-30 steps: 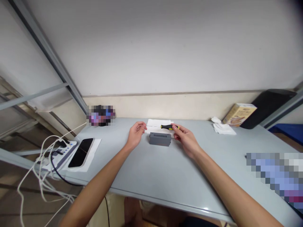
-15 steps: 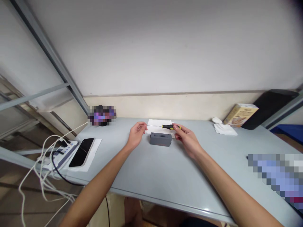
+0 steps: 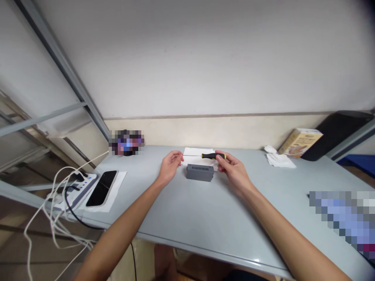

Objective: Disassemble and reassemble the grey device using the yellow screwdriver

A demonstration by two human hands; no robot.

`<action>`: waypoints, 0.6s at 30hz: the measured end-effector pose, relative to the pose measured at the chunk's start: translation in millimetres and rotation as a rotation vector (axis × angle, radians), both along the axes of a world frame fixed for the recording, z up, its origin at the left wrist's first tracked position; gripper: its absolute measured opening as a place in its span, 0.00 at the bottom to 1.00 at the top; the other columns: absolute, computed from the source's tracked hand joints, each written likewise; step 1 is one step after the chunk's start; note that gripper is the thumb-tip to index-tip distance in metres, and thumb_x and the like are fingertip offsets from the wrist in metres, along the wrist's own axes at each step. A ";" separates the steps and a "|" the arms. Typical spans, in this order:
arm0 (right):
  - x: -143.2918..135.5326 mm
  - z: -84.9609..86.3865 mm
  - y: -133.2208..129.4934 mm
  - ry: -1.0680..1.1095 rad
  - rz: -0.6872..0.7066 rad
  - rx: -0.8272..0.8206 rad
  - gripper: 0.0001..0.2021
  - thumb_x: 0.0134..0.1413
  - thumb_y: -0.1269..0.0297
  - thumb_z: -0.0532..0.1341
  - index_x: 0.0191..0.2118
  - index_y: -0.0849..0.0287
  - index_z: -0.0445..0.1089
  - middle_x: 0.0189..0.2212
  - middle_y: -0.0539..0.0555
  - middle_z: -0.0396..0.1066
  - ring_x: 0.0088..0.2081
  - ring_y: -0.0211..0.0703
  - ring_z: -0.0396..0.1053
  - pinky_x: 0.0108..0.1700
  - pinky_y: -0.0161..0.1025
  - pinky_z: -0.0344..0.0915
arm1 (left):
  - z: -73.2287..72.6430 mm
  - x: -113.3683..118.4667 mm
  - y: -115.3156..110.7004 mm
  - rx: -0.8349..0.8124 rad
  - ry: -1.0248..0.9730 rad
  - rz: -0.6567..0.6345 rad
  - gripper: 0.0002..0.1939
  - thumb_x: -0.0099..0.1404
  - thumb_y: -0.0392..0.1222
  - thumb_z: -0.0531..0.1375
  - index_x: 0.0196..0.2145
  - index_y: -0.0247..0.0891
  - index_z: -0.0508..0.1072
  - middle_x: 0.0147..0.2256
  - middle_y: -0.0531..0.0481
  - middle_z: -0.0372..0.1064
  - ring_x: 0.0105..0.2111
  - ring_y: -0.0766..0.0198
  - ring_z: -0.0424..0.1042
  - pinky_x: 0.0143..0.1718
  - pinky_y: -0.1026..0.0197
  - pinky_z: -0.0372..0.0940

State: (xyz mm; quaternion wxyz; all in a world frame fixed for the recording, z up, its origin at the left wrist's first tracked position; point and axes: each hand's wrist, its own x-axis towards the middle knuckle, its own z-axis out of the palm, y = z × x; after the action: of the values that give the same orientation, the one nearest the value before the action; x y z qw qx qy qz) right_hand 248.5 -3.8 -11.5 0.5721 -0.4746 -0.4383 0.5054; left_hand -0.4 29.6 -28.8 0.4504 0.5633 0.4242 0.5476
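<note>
My right hand (image 3: 233, 168) grips the black and yellow handle of a screwdriver (image 3: 209, 156), held level above the desk. Its thin metal shaft points left and ends at the fingertips of my left hand (image 3: 170, 166). Those fingers are pinched together around the tip; whether a small part is between them is too small to tell. Just below the shaft, a dark grey box (image 3: 200, 173) with a row of slots along its top rests on the desk. White paper (image 3: 193, 159) lies behind the box, partly hidden by it and the screwdriver.
A phone (image 3: 102, 189) and a power strip (image 3: 79, 193) with tangled white cables occupy the left side. At the back right are crumpled tissues (image 3: 279, 160), a yellow carton (image 3: 299, 143) and a tall black object (image 3: 336, 130). The grey desk (image 3: 187, 210) ends at a front edge.
The fingers of my right hand have shifted on the screwdriver's handle, and the handle appears slightly turned. My left hand stays at the tip. The whole view has moved slightly.
</note>
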 end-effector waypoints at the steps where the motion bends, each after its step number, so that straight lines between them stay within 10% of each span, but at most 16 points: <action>1: -0.2 0.6 -0.3 0.004 0.003 0.002 0.30 0.43 0.42 0.75 0.50 0.54 0.79 0.24 0.45 0.60 0.28 0.38 0.57 0.33 0.39 0.55 | 0.1 -0.4 0.3 -0.005 0.004 0.004 0.19 0.63 0.56 0.67 0.40 0.37 0.73 0.31 0.51 0.72 0.27 0.68 0.66 0.33 0.63 0.64; 18: 2.1 -1.1 1.5 0.086 -0.008 -0.005 0.30 0.42 0.44 0.77 0.50 0.55 0.79 0.25 0.44 0.60 0.27 0.35 0.57 0.31 0.36 0.55 | 7.3 1.0 -4.1 -0.052 -0.007 -0.032 0.21 0.61 0.57 0.69 0.40 0.36 0.75 0.32 0.51 0.72 0.28 0.68 0.65 0.34 0.62 0.62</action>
State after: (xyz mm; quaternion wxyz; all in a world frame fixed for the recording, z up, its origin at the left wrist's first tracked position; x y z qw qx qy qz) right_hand 250.6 -2.3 -12.7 0.5912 -0.4555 -0.4100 0.5243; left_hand 0.6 25.6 -21.5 0.4749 0.5564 0.4276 0.5311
